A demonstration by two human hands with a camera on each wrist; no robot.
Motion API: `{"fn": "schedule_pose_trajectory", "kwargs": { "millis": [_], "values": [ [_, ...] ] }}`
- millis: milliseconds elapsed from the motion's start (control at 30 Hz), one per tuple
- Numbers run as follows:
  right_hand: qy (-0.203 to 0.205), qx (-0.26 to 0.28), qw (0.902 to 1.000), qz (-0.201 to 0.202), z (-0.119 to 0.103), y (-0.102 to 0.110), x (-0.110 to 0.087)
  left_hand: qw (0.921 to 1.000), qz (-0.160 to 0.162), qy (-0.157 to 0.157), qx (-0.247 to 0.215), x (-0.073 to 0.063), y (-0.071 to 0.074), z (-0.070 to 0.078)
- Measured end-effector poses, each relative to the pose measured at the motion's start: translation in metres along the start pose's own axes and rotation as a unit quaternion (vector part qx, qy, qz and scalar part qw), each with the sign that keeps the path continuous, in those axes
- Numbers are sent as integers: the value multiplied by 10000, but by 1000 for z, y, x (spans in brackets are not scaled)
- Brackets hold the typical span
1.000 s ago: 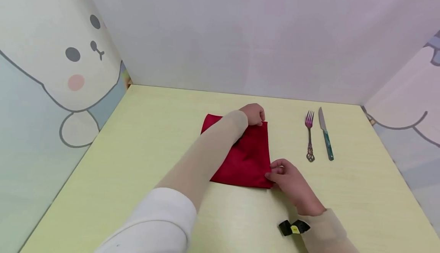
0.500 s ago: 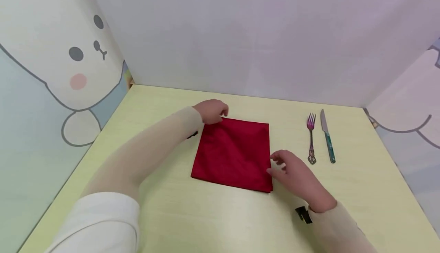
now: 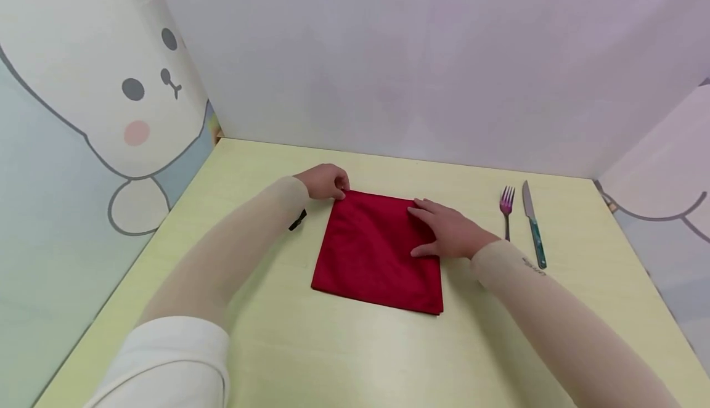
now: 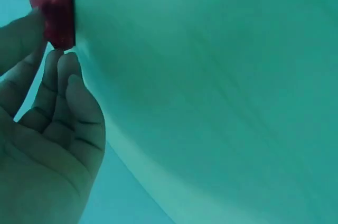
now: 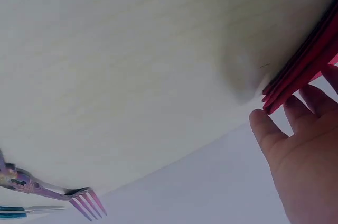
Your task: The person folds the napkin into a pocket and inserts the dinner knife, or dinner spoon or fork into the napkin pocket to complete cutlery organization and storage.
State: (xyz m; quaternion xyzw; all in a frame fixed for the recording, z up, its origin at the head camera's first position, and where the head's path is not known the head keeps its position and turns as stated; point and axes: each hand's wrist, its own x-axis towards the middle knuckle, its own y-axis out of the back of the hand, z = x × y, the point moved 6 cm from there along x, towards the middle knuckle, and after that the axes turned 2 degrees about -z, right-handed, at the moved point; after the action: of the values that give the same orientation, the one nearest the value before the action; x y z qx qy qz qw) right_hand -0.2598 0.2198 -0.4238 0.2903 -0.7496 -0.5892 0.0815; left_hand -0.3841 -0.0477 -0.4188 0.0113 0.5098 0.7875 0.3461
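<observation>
A folded red cloth napkin (image 3: 377, 251) lies as a square on the table. At its far left corner my left hand (image 3: 324, 180) pinches the cloth. In the left wrist view the left thumb (image 4: 24, 36) overlaps the red corner, with the other fingers curled close under its tip. My right hand (image 3: 452, 229) reaches over the napkin's right side, fingers spread, their tips by the far right corner and the thumb on the cloth. Several stacked layers show along the napkin's edge (image 5: 301, 73) in the right wrist view, right at the fingertips.
To the right lie a fork (image 3: 507, 201) with a purplish sheen, its handle end hidden by my right sleeve, and a knife (image 3: 535, 229) with a green handle. A pale curtain (image 3: 377, 63) stands behind the table's far edge.
My left hand has gone from the napkin's far right corner to its far left one. My right hand has moved from the near right corner up along the right side.
</observation>
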Motion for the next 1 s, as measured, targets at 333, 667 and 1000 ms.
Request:
{"fn": "schedule_pose_trajectory", "kwargs": {
  "millis": [333, 667, 1000],
  "values": [
    [-84, 223, 9991, -354, 1, 1, 11, 9994, -143, 305, 88, -2, 0, -14],
    [-114, 368, 9985, -383, 6, -1, 14, 9922, -332, 794, 906, -7, -2, -4],
    [-76, 350, 9983, -467, 11, -3, 15, 9882, 101, 884, 1244, 0, -4, -6]
  ]
}}
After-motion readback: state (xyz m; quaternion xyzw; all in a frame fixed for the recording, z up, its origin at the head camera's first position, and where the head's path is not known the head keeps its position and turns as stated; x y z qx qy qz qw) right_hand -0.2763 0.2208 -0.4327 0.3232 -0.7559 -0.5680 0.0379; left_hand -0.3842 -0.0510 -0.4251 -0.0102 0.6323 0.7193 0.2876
